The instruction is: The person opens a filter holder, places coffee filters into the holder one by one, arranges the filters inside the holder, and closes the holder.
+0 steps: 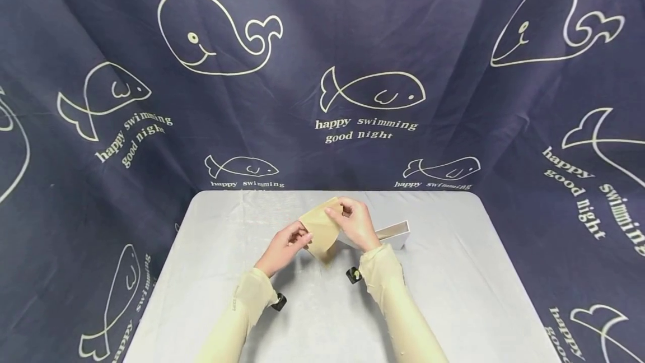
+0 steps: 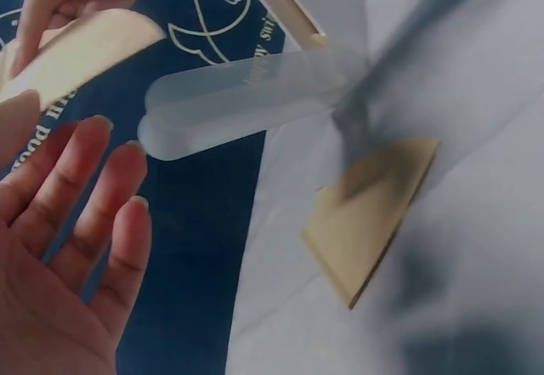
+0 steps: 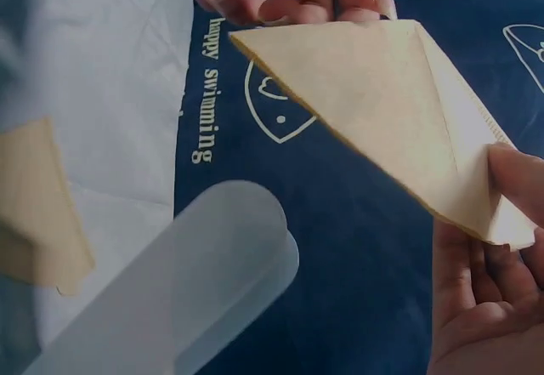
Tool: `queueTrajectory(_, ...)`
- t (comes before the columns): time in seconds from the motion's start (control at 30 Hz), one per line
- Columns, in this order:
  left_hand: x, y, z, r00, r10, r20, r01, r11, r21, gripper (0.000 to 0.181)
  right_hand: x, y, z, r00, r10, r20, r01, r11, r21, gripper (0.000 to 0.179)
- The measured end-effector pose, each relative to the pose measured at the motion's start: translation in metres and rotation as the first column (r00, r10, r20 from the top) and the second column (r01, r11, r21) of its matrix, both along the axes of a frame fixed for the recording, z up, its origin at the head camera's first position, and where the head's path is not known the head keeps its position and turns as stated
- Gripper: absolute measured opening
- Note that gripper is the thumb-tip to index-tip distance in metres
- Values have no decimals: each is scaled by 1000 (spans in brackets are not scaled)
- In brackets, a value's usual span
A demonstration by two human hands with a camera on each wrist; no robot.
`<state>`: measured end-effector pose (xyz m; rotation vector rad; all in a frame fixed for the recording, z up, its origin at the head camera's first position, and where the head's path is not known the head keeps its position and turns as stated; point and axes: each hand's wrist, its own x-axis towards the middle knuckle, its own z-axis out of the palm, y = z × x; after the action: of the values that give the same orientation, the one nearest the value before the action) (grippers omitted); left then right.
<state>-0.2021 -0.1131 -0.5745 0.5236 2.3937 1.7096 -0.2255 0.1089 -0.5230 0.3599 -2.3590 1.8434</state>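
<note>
A tan paper coffee filter [image 1: 322,223], folded flat with a crimped seam, is held up between both hands above the table. My right hand [image 1: 354,223] pinches its upper right part, thumb on the near face and fingers curled behind, as the right wrist view shows. At the lower left edge, the thumb of my left hand [image 1: 287,244] lies against the paper; the other fingers of that hand spread loosely below in the left wrist view. A second tan filter [image 2: 374,222] lies on the table beneath the hands.
Behind my right wrist stands a white open box [image 1: 395,235] with tan edges inside. A frosted translucent plastic piece with rounded ends [image 2: 238,99] juts out beside it. The table [image 1: 453,296] has a pale cloth, and a dark blue printed curtain [image 1: 373,27] surrounds it.
</note>
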Motion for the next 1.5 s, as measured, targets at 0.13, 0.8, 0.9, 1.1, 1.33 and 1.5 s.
queueTrajectory(0.13,2,1,-4,997,18,-77,-20,999,-31,15,0,-4,-4,999,14,33,-12,998,-61,15)
queueTrajectory(0.8,0,-4,6,949,-32,-314,-83,934,-347,19,-13,3,0,984,146,-101,-118,964,240,10)
queueTrajectory(0.9,2,-4,6,951,-22,-308,-83,943,-321,19,-12,3,-2,984,136,-119,-109,971,211,6)
queueTrajectory(1.1,3,-1,-1,980,34,-198,-73,979,-193,8,-9,6,-7,992,21,-121,-6,992,126,6)
queueTrajectory(1.33,1,3,-9,985,72,-159,-92,988,-123,15,-8,8,-7,991,-35,-131,44,997,67,8)
queueTrajectory(1.5,-2,5,-6,971,80,-224,-118,979,-166,14,-11,16,-1,997,45,-70,-38,994,98,15)
